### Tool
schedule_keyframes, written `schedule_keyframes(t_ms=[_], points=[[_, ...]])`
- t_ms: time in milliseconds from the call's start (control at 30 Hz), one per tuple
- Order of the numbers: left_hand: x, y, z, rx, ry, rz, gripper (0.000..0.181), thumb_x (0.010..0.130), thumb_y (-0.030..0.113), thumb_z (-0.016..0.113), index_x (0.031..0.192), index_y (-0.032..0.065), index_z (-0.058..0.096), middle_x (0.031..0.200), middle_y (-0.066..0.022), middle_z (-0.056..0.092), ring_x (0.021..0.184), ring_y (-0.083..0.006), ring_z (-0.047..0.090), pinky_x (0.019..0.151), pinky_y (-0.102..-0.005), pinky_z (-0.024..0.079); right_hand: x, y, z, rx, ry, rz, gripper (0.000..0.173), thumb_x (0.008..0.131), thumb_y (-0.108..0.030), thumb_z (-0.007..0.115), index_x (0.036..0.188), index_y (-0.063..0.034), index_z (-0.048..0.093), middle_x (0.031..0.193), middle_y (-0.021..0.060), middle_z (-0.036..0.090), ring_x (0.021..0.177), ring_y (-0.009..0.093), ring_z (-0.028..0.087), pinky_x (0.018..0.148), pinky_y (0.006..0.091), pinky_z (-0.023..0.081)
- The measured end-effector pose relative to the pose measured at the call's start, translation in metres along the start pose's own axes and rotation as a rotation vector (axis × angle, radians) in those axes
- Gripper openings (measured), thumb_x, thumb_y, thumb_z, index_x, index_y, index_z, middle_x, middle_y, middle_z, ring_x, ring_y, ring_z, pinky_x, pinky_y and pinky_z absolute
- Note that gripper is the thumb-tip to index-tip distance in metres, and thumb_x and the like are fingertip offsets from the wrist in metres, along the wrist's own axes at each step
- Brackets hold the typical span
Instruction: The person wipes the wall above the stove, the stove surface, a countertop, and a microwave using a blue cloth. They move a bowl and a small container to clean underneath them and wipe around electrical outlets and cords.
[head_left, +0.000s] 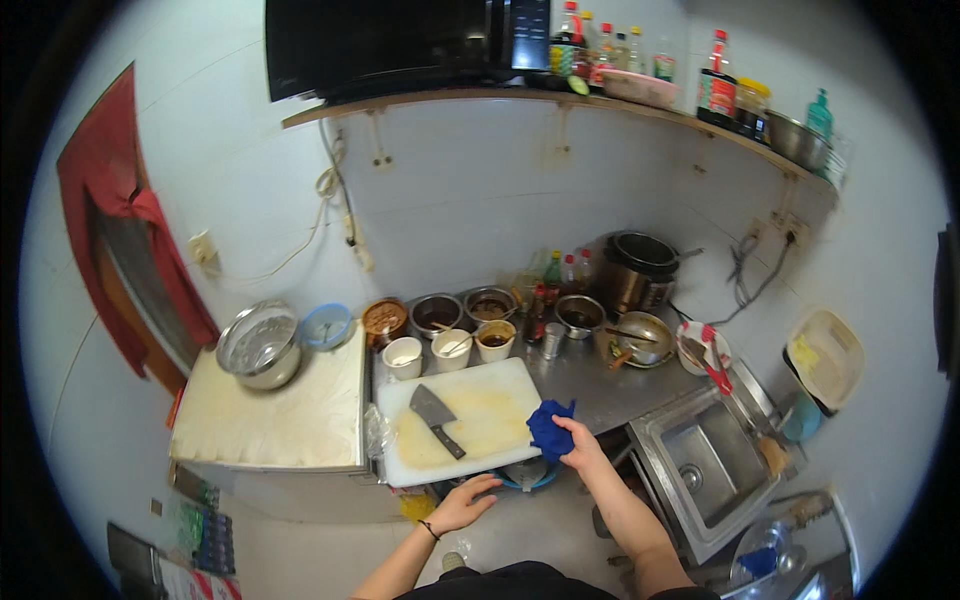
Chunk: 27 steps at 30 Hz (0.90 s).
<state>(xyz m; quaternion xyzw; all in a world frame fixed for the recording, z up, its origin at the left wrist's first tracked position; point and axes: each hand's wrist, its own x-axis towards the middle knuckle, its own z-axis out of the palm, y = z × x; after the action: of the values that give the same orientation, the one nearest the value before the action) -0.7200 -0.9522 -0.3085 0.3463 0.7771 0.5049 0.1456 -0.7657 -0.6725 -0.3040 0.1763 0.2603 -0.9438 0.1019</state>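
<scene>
My right hand (582, 444) grips a bunched blue cloth (552, 429) at the right edge of a stained white cutting board (487, 405). Just below the board's front edge, my left hand (466, 504) is empty, its fingers apart. A cleaver (437, 420) with a dark handle lies on the left part of the board, its handle towards me. White tubs, one of them (402, 357) at the far left, line up behind the board. A small shaker (553, 340) stands beyond its back right corner. Crumpled clear plastic (380, 431) lies by the left edge.
A stainless sink (712, 465) is at the right, with a red and white bowl (703, 347) behind it. Metal bowls, sauce bottles and a pressure cooker (636, 274) stand along the wall. A large metal bowl (262, 341) sits on the left cabinet. Overhead, a shelf (480, 95) holds bottles and a microwave.
</scene>
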Motion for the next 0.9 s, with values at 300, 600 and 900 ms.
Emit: schedule_keyframes(t_ms=[300, 600, 900], points=[[0.006, 0.033, -0.057, -0.396, 0.350, -0.237, 0.043, 0.090, 0.012, 0.054, 0.131, 0.0056, 0.044, 0.124, -0.0043, 0.051, 0.115, -0.0169, 0.045, 0.096, -0.0284, 0.036, 0.048, 0.048, 0.096, -0.773, 0.069, -0.351, 0.037, 0.068, -0.003, 0.058, 0.105, 0.0016, 0.053, 0.091, 0.0092, 0.060, 0.081, 0.020, 0.060, 0.072, 0.0324, 0.049], [0.052, 0.026, -0.033, -1.392, 0.545, -0.046, 0.040, 0.095, 0.040, 0.039, 0.116, 0.0082, 0.053, 0.112, -0.0043, 0.059, 0.104, -0.0184, 0.055, 0.092, -0.0336, 0.042, -0.017, 0.087, 0.117, -1.487, -0.626, -0.683, 0.082, 0.070, -0.005, 0.057, 0.142, -0.0048, 0.017, 0.138, 0.0235, 0.030, 0.132, 0.031, 0.027, 0.107, 0.0369, 0.024], [0.089, 0.033, 0.019, -1.386, 0.169, -0.398, 0.034, 0.094, 0.033, 0.044, 0.114, 0.0074, 0.053, 0.108, -0.0065, 0.060, 0.099, -0.0212, 0.057, 0.088, -0.0353, 0.046, -0.077, 0.033, 0.086, -1.586, -0.384, -0.597, 0.085, 0.068, -0.007, 0.058, 0.141, -0.0028, 0.014, 0.125, 0.0273, 0.040, 0.111, 0.040, 0.045, 0.095, 0.0414, 0.038]])
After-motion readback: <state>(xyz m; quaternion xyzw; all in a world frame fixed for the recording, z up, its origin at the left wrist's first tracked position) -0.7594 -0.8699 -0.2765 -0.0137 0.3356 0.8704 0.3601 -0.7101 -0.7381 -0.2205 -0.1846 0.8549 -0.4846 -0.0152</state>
